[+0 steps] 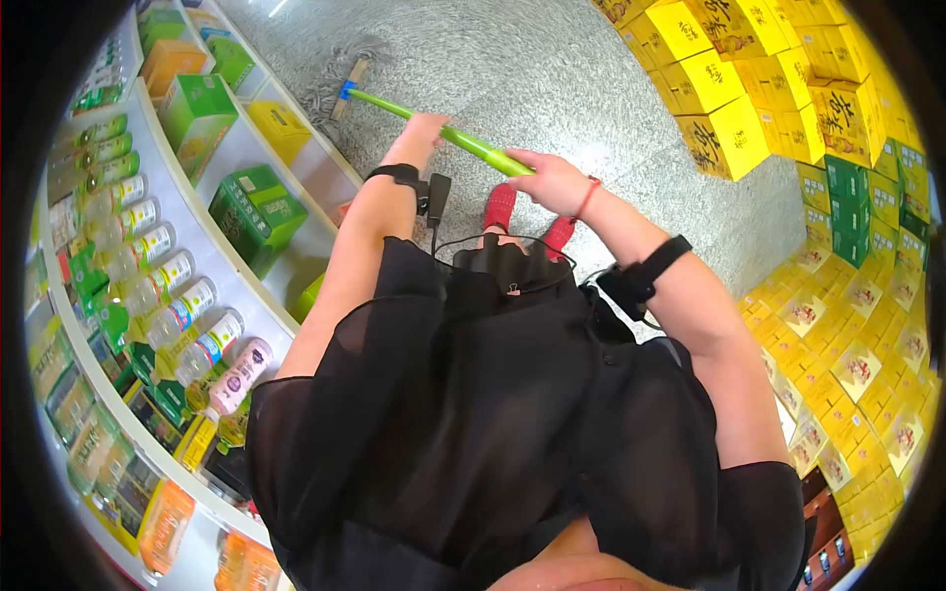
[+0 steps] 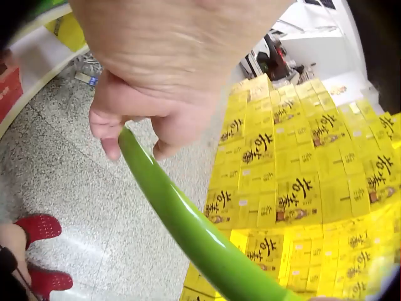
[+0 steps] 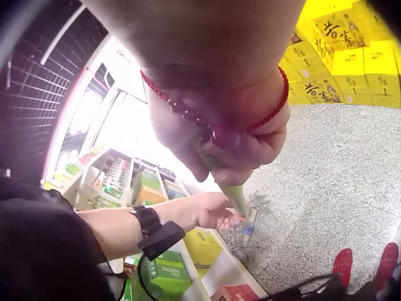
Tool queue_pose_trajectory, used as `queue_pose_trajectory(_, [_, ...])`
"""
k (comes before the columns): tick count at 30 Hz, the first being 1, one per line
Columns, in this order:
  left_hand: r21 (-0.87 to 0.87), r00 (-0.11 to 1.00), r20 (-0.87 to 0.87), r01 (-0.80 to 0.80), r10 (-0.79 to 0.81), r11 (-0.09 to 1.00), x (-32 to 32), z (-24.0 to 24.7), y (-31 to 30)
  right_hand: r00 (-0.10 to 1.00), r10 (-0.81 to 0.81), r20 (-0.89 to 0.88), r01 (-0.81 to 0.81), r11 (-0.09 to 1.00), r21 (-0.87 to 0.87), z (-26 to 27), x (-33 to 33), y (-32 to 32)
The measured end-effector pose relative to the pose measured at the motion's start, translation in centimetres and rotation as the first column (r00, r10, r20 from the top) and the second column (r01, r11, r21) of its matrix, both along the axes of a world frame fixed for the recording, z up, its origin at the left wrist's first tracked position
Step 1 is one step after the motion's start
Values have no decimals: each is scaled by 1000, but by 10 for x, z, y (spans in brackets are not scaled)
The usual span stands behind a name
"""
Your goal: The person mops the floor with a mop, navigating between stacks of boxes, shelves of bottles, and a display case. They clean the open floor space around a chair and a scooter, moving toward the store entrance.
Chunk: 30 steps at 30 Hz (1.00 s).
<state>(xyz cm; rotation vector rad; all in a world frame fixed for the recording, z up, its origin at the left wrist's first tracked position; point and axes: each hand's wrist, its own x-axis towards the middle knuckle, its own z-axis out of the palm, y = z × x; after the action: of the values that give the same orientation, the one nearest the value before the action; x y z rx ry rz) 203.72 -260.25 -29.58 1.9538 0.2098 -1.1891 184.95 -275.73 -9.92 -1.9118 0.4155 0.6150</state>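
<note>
A mop with a green handle (image 1: 473,146) slants across the head view. Its grey string head (image 1: 325,97), with a wooden bar and blue joint, lies on the speckled floor near the shelf foot. My left hand (image 1: 426,133) grips the handle partway down; in the left wrist view that hand (image 2: 150,110) has thumb and fingers around the green pole. Nearer the handle's top end, my right hand (image 1: 552,182) holds on with curled fingers. The right wrist view shows this hand (image 3: 225,150) wrapped over the pole, a red bracelet (image 3: 266,119) at the wrist.
Shelves (image 1: 212,212) with bottles (image 1: 212,340) and green boxes (image 1: 258,212) run along the left. Yellow cartons (image 1: 724,133) are stacked at the right, more yellow boxes (image 1: 838,335) below them. Red shoes (image 1: 501,205) stand on the grey speckled floor (image 1: 532,79).
</note>
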Motion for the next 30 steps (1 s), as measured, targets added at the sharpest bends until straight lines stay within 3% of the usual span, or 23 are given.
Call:
queue_pose_trajectory(1, [6, 992, -26, -120, 120, 993, 7, 11, 2, 999, 30, 26, -29, 999, -25, -3, 5, 4])
queue_pose_trajectory(4, [-10, 989, -136, -68, 66, 998, 14, 5, 8, 997, -36, 66, 32, 997, 68, -7, 0, 11])
queue_pose_trajectory(8, [-22, 991, -126, -41, 38, 999, -14, 11, -2, 994, -84, -72, 92, 989, 114, 19, -25, 5])
queue_pose_trajectory(10, [-115, 963, -182, 182, -201, 977, -30, 16, -9, 990, -108, -87, 118, 985, 126, 22, -49, -1])
queue_pose_trajectory(12, [-87, 966, -159, 194, -206, 977, -57, 24, -22, 962, -112, -248, 149, 979, 139, 32, -74, -10])
queue_pose_trajectory(13, [-82, 968, -128, 205, -214, 975, -73, 28, -28, 976, -164, -144, 184, 973, 140, 30, -92, -12])
queue_pose_trajectory(15, [-76, 970, -92, 216, -223, 973, -97, 30, -43, 972, -206, -113, 221, 965, 140, 34, -125, -18])
queue_pose_trajectory(16, [-83, 939, -144, 305, -314, 949, -110, 28, -49, 965, -248, -86, 258, 955, 143, 38, -141, -21])
queue_pose_trajectory(17, [-94, 895, -193, 391, -402, 916, -123, 26, -56, 945, -267, -189, 301, 936, 182, 43, -157, -26])
queue_pose_trajectory(21, [-70, 838, -149, 520, -524, 851, -192, 33, -89, 910, -347, -229, 391, 901, 189, 59, -233, -40])
queue_pose_trajectory(23, [-67, 715, -165, 679, -679, 731, -230, 56, -107, 895, -377, -237, 421, 889, 178, 67, -276, -46])
queue_pose_trajectory(26, [-95, 670, -115, 727, -733, 680, -300, 71, -132, 852, -460, -248, 509, 838, 195, 70, -350, -52])
queue_pose_trajectory(28, [-120, 706, -79, 694, -704, 709, -349, 72, -145, 814, -513, -272, 571, 792, 216, 71, -402, -56])
queue_pose_trajectory(30, [-69, 492, -115, 863, -863, 501, -391, 76, -164, 781, -550, -296, 613, 765, 199, 77, -452, -59])
